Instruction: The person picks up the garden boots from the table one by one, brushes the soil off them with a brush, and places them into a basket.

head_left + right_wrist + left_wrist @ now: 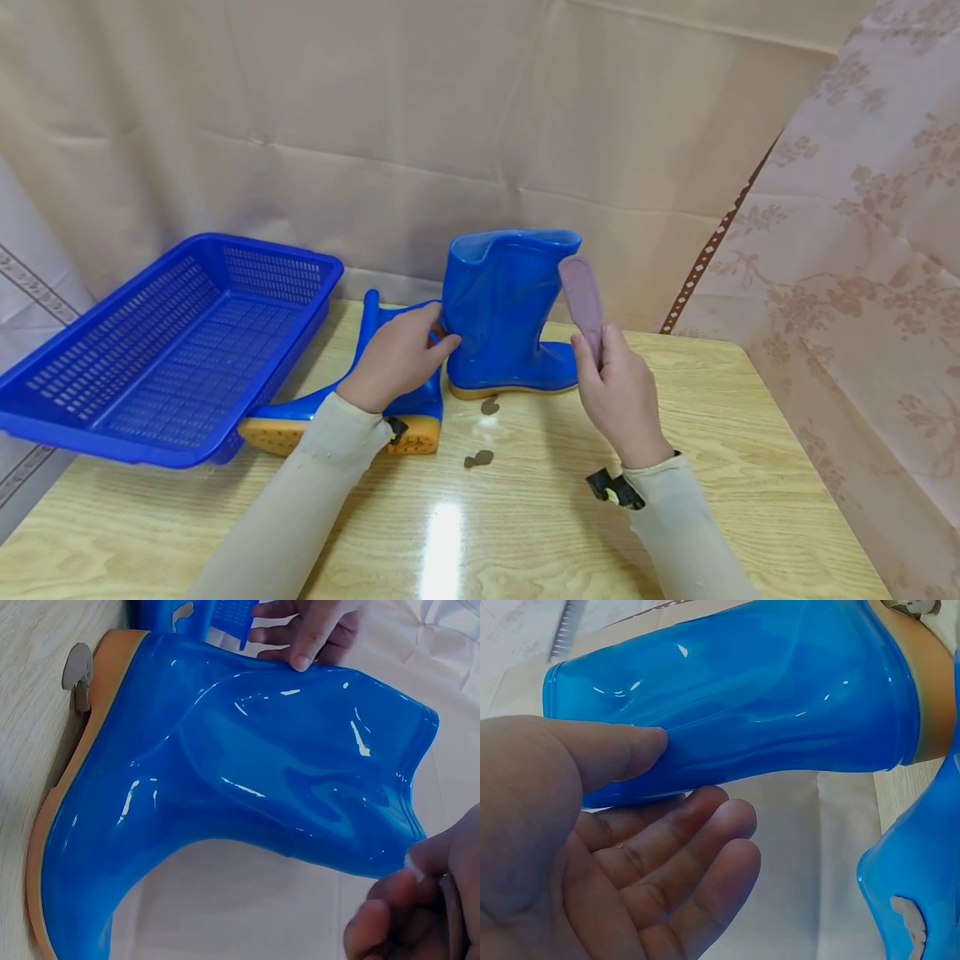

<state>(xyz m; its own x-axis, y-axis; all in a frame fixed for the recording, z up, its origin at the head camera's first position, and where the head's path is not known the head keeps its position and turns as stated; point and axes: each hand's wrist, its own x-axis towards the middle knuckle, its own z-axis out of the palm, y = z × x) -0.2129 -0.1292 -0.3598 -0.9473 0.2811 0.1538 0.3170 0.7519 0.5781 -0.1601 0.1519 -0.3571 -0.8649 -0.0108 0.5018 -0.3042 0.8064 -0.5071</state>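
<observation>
A blue rain boot with an orange sole stands upright near the back of the table. My left hand is at the left side of its shaft; in the left wrist view the thumb lies on the boot and the other fingers are loosely bent beside it. My right hand grips a mauve brush, raised in front of the boot's right side. Its bristles show at the corner of the left wrist view. A second blue boot lies on its side, partly behind my left arm, its sole facing me.
A blue plastic basket with mesh walls stands on the left. Brown-grey flat patches lie on the wood-grain table in front of the upright boot. A grey patch marks the lying boot. Beige curtains hang behind.
</observation>
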